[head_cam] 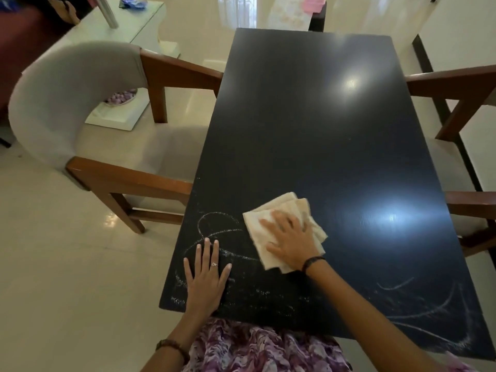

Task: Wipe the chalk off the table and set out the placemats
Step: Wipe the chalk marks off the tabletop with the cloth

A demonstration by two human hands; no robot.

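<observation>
A long dark table [308, 124] runs away from me. White chalk scribbles [214, 224] cover its near left part, and more chalk lines [418, 312] curve across the near right corner. A folded cream cloth [284, 208] lies on the table just right of the left scribbles. My right hand [290, 241] presses flat on the cloth with fingers spread. My left hand [205, 277] rests flat on the near left of the table, on top of the chalk marks, fingers straight. No placemats are on the table.
A grey padded chair with wooden arms [88, 124] stands at the table's left side. Another wooden-armed chair [461, 87] stands at the right. A white side table [112, 30] with a metal bottle sits at the far left. Pale patterned fabric [290, 14] lies beyond the far end.
</observation>
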